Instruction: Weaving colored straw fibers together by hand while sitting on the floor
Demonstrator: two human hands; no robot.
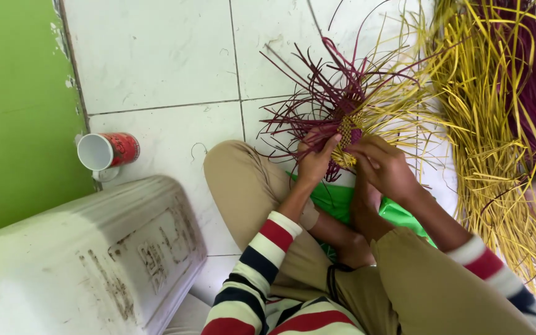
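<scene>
Left hand: the left hand (315, 160) was pinching the edge of the small woven patch (348, 131), fingers closed on it from the left side.
Right hand: the right hand (383, 166) was clamped on the same patch from the right, thumb on top, holding the weave tight.
Where the piece was: the woven patch sat between both hands, just above the person's crossed legs, over the white tile floor (156, 56). Maroon strips (308, 93) fanned out left and up, yellow strips (392, 99) fanned right.
Risk, my guess: those loose ends were springy and crowded, so if either pinch slackened the last crossings would probably slide open. A sharp bend could also kink or split a strip.
Another risk: the big loose pile of yellow and maroon strips (497, 124) was touching the working strands on the right, so they could tangle and the wrong one get pulled.
Counts: two hands, one woven patch, one loose pile, one red cup (108, 151) lying on its side by the green wall (13, 111), one white plastic container (82, 260) lower left, one green sheet (336, 201) under the legs. Strips: way too many to count.
</scene>
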